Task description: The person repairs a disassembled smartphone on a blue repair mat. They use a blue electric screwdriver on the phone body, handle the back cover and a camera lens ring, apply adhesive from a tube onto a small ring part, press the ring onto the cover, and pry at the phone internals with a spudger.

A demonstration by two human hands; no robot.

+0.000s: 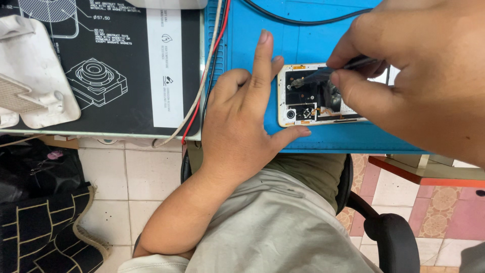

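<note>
Left hand (242, 121) lies flat, fingers spread, bracing the opened phone (316, 96) near the blue mat's (252, 20) front edge. Right hand (419, 76) pinches tweezers (323, 75), tips inside the phone.

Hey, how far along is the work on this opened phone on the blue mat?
Done: the phone lies face down on the blue mat with its back cover off and its insides exposed. In hand: the left hand steadies its edge while the right hand works a thin metal tool into the upper part. Left: the phone is not closed, and no cover lies nearby.
</note>
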